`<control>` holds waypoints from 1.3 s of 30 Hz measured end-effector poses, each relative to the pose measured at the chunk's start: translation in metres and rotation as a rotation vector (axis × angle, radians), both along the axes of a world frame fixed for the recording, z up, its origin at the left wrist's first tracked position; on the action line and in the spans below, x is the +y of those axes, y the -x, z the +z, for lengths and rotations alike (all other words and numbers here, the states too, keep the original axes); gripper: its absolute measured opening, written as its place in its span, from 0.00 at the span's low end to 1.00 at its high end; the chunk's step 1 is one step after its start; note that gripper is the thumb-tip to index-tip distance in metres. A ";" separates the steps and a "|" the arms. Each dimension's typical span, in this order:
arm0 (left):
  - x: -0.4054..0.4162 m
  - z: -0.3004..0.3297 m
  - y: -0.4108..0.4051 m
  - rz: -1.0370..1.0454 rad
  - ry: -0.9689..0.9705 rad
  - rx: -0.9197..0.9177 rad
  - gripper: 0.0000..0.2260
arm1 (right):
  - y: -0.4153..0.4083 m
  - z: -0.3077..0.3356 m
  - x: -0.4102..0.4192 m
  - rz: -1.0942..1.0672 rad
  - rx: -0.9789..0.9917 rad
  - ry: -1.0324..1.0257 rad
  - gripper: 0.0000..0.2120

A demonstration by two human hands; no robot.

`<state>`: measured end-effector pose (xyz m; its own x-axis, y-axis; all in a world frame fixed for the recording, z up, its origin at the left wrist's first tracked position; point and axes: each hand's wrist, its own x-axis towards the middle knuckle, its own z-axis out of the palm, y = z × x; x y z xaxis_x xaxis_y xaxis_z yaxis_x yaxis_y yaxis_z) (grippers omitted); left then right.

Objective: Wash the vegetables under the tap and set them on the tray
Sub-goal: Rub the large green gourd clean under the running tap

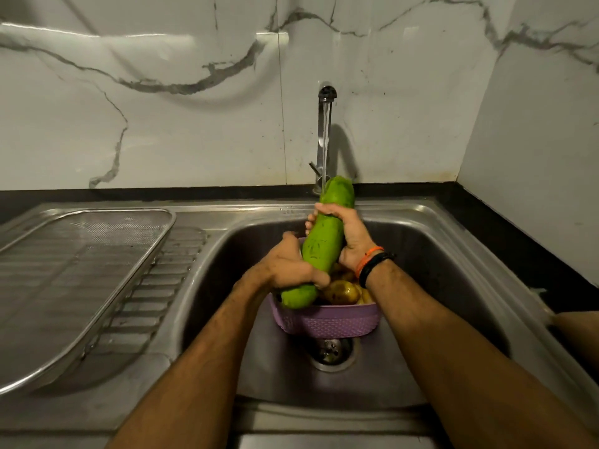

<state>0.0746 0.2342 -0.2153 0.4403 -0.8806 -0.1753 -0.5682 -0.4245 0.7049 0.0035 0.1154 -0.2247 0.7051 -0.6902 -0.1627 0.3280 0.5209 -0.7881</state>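
Mid-frame, my left hand (288,264) and right hand (348,236) both grip the green gourd (324,244) under the tap (325,137) stream, over the purple basket (327,320) of potatoes (340,291); tray (81,286) sits left.

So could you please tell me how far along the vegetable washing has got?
Nothing looks finished: the mesh tray on the drainboard holds no vegetables. In hand: the left hand and right hand both grip the long green gourd under the running tap. Left: potatoes wait in the purple basket in the sink.
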 end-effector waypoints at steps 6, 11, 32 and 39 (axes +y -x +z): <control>-0.004 0.007 0.017 0.027 -0.034 -0.151 0.45 | -0.004 0.001 0.006 -0.074 0.055 0.009 0.02; -0.008 0.004 0.033 0.158 -0.001 -0.364 0.33 | -0.013 0.003 0.015 -0.284 0.369 0.109 0.19; -0.013 0.004 0.027 0.061 -0.065 -0.361 0.22 | -0.003 0.002 0.005 -0.220 0.315 0.071 0.07; -0.010 0.002 0.030 0.099 -0.023 -0.351 0.22 | -0.008 0.004 0.011 -0.315 0.399 0.131 0.12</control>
<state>0.0442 0.2244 -0.2133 0.5603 -0.8281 -0.0176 -0.7292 -0.5032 0.4639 0.0113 0.1263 -0.2204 0.3607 -0.8914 -0.2744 0.1142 0.3342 -0.9356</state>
